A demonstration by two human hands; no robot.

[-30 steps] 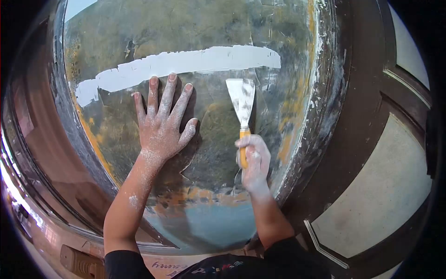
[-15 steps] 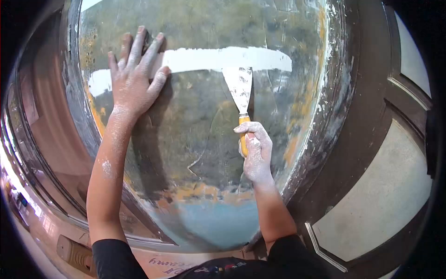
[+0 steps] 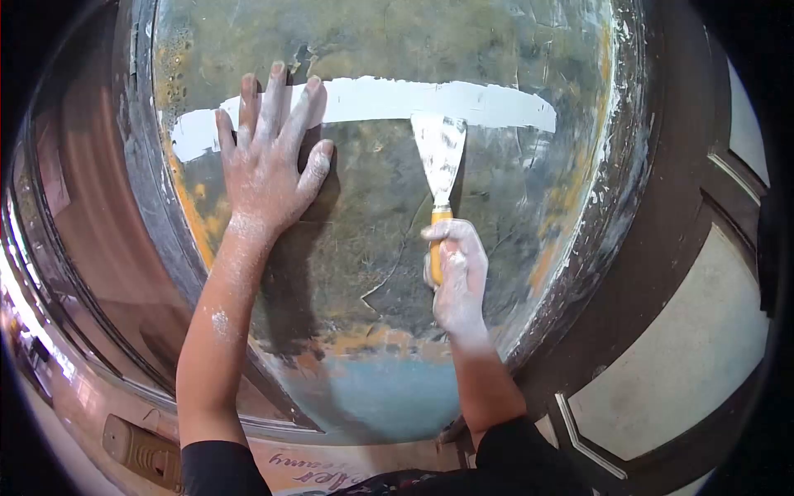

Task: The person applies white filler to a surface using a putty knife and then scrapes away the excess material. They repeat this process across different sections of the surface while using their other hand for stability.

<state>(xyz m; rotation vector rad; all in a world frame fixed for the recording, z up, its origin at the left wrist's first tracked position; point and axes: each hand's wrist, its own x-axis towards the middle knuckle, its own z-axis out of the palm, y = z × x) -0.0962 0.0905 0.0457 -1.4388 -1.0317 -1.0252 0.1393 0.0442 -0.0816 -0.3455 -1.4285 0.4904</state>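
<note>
A mottled, worn panel surface [image 3: 364, 215] fills the middle of the head view, crossed by a strip of white filler [image 3: 372, 97]. My left hand [image 3: 269, 178] lies on the panel with its fingers spread, covering part of the strip's left side. In my right hand [image 3: 459, 273] is a putty knife [image 3: 438, 161], gripped by its yellow handle. Its white-smeared blade points upward, and the tip meets the strip's lower edge. White residue coats the fingers of both hands.
A rough, paint-chipped frame [image 3: 591, 198] borders the panel at right. Beyond it stands dark woodwork with a pale inset [image 3: 674, 355]. Blue-green paint [image 3: 389, 393] shows along the panel's bottom. At lower left is a brown slotted object [image 3: 142, 450].
The view has shifted, so the panel and my left hand appear farther right. Relative to the white strip, the putty knife has slid slightly left. Both hands keep their poses.
</note>
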